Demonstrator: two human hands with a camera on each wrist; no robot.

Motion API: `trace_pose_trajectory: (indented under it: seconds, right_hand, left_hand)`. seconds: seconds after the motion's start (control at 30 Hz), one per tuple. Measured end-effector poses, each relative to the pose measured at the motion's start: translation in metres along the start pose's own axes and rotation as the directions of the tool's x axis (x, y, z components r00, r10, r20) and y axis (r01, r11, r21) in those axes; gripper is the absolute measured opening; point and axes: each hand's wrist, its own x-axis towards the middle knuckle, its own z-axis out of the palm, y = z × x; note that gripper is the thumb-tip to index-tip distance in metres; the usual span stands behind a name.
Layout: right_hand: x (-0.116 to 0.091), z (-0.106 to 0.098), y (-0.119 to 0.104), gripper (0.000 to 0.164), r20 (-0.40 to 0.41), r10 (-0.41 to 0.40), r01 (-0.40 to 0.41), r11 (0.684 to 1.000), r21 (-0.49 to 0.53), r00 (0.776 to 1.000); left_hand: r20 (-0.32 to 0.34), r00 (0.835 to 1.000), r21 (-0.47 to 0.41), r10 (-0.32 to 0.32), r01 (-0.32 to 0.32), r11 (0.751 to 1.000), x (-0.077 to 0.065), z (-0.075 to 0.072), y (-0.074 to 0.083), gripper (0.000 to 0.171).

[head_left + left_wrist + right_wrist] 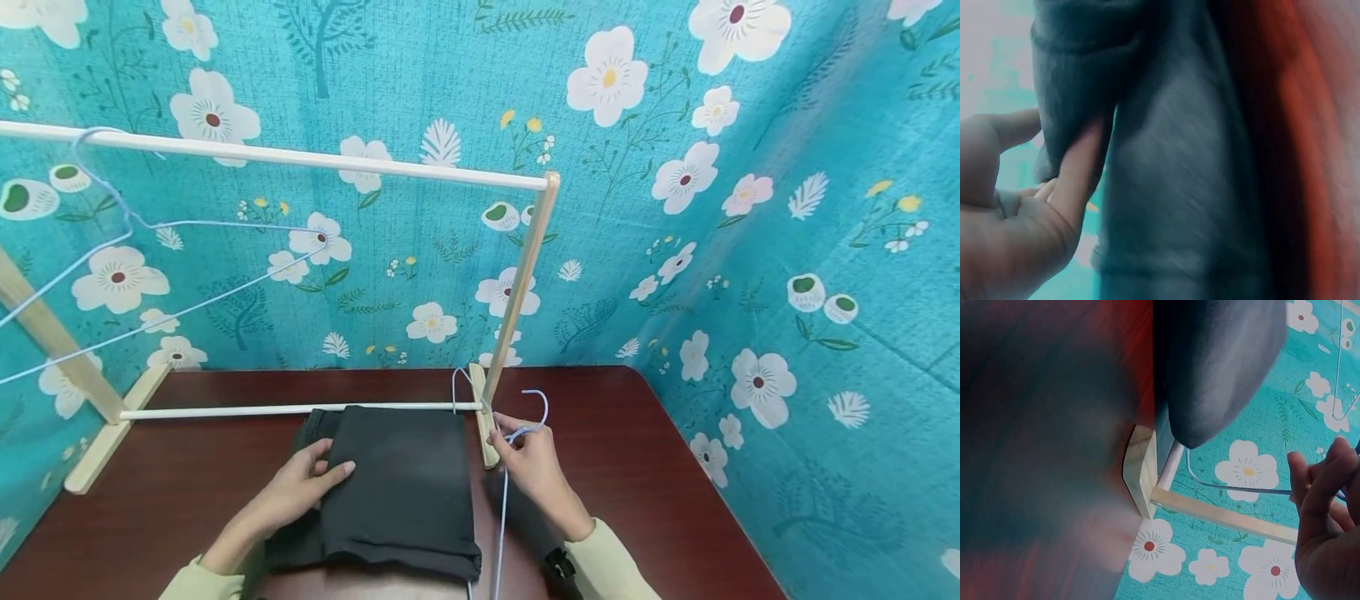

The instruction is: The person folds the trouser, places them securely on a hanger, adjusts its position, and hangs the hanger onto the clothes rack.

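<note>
In the head view, my left hand (288, 496) pinches the left edge of a folded black garment (401, 492), thumb in front. The left wrist view shows the cloth (1079, 75) between its thumb and fingers. My right hand (531, 467) pinches a light blue wire hanger (501, 517) near its neck, and the hook sticks up beside the fingers. Wire runs up to and behind the garment, which hides part of the hanger. From the right wrist, the same hanger wire (1235, 488) reaches from the curled fingers to the dark cloth.
A wooden rack (517, 292) with white rods stands on the dark red table (615, 467). Another blue hanger (202, 223) hangs from its top rod at left. A dark strap-like thing (525, 525) lies under the right forearm. Flowered teal cloth (675, 275) walls the back and right.
</note>
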Motion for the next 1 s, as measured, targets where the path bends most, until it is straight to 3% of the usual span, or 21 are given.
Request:
trace_pose_trajectory:
  seconds: [0.07, 0.17, 0.3, 0.4, 0.67, 0.83, 1.0]
  right_hand:
    - [-0.001, 0.001, 0.001, 0.032, -0.001, -0.019, 0.019, 1.000, -0.008, 1.000]
    - [-0.001, 0.002, 0.002, 0.031, -0.006, -0.048, 0.048, 0.999, -0.016, 0.999]
    - [-0.001, 0.002, -0.002, 0.030, -0.007, -0.064, 0.064, 0.998, -0.011, 0.998]
    - [-0.001, 0.002, -0.006, 0.029, -0.003, -0.060, 0.060, 0.998, 0.009, 0.998]
    - [0.002, 0.001, -0.017, 0.029, -0.022, -0.055, 0.056, 0.998, 0.031, 0.998]
    - [0.005, 0.002, -0.024, 0.030, -0.007, -0.040, 0.040, 0.997, 0.065, 0.999]
    - [0.007, 0.007, -0.027, 0.030, -0.011, -0.014, 0.015, 0.997, 0.075, 1.000]
  left_hand:
    - [0.029, 0.999, -0.029, 0.023, -0.022, 0.999, -0.003, 0.002, 0.010, 0.072]
    - [0.045, 0.992, -0.040, 0.119, -0.117, 0.992, -0.006, 0.007, 0.032, 0.065]
    - [0.086, 0.952, -0.051, 0.293, -0.289, 0.956, -0.009, 0.018, 0.065, 0.049]
    - [0.078, 0.928, -0.018, 0.365, -0.365, 0.931, -0.011, 0.028, 0.089, 0.046]
    - [0.032, 0.888, 0.004, 0.459, -0.459, 0.888, -0.011, 0.045, 0.130, 0.036]
    - [-0.025, 0.875, -0.038, 0.484, -0.484, 0.874, -0.012, 0.048, 0.144, 0.037]
    - [-0.091, 0.841, -0.038, 0.534, -0.538, 0.842, -0.017, 0.048, 0.154, 0.036]
